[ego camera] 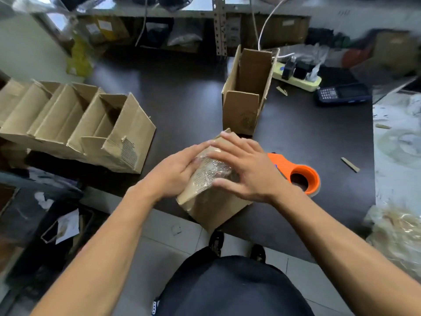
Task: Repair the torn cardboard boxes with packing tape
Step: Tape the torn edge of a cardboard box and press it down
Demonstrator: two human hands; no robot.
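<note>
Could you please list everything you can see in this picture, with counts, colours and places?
taped box: one, brown, table's near edge, under both hands
tape: clear, wrinkled, on that box's top
tape dispenser: one, orange, right of the taped box
upright box: one, brown, open, behind the taped box
box row: several, brown, open, left on the table
power strip: one, pale yellow, far right, plugs in it
handheld device: one, dark blue, right of the strip
table: one, dark
shelf: one, metal, behind
left hand: flat on the tape
right hand: fingers spread, pressing the tape
</note>
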